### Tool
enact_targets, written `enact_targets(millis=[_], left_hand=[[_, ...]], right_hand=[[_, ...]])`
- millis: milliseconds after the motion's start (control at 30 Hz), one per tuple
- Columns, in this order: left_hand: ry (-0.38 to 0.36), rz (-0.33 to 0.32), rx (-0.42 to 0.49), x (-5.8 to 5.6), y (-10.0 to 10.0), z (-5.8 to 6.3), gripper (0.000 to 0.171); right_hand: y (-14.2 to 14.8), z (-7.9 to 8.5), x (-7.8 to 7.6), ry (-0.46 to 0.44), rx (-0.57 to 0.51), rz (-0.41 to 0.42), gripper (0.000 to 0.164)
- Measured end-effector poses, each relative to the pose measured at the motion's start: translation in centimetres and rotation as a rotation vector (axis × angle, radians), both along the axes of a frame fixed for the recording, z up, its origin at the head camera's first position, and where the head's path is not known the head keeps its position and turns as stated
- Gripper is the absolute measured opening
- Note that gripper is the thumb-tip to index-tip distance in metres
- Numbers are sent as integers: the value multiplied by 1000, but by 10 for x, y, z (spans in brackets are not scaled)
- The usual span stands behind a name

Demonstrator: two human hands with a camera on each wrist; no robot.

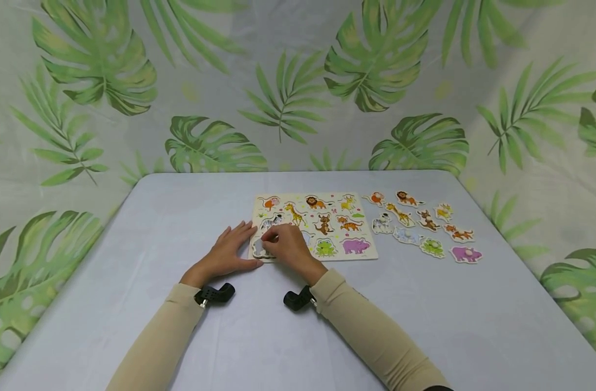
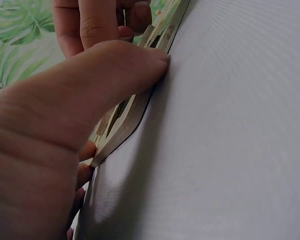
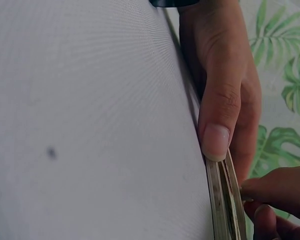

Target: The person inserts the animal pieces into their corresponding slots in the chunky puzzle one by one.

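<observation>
At the left end of the right grip, a grey piece is pinched, over the near left corner of the puzzle board. Just beside, the board's edge is touched by the left grip, fingers spread. Farther right, loose pieces are scattered on the desk.

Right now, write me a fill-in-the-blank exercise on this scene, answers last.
Of the left hand, the ____ touches the near edge of the puzzle board.
A grey piece is pinched by the ____ hand.
The loose black-and-white piece shows a ____.
The backdrop is printed with green ____.
Answers: thumb; right; zebra; leaves.
</observation>
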State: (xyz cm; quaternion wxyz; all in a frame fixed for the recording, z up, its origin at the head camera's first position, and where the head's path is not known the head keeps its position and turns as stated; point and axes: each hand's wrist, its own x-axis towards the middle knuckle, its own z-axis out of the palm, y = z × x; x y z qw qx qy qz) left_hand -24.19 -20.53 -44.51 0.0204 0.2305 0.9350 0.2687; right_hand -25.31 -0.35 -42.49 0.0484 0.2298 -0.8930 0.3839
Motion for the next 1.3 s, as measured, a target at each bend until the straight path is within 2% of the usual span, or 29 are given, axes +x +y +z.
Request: enact_targets(millis=[1300], left_hand=[[1,-3,-23,-3,-1,-2,92]], right_hand=[[-2,-5,-1,-7,14,0,6]])
